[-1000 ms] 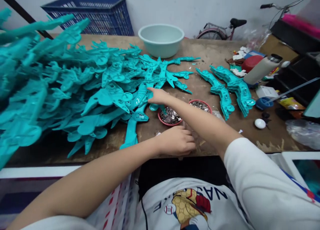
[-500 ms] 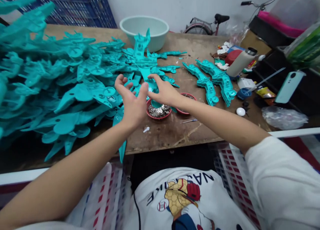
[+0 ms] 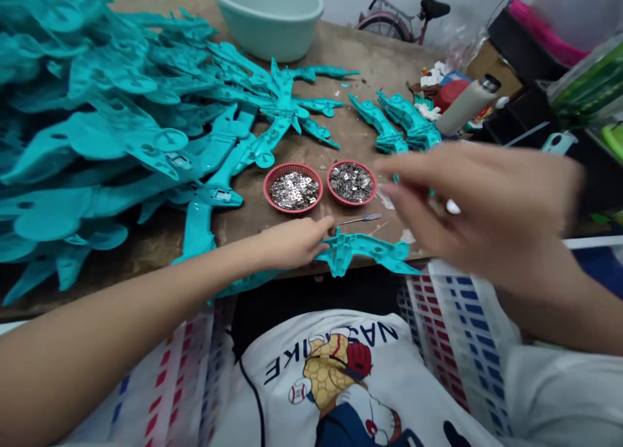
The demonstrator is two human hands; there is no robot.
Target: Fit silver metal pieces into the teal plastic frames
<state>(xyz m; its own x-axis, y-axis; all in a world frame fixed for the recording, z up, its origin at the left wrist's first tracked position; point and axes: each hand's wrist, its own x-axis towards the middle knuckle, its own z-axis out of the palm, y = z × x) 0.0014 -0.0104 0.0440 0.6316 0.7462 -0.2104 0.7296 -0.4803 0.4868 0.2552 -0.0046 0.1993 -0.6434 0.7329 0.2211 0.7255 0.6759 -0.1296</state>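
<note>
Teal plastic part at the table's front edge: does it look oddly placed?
Yes. The teal plastic part under the left hand juts past the wooden table edge. The right hand is blurred and raised, not touching it.

Left hand (image 3: 292, 242) gripping; right hand (image 3: 479, 204) raised, open.

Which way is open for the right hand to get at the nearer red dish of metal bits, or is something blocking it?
Probably yes: the right hand hovers blurred just right of the red dish, with bare table between them.
</note>
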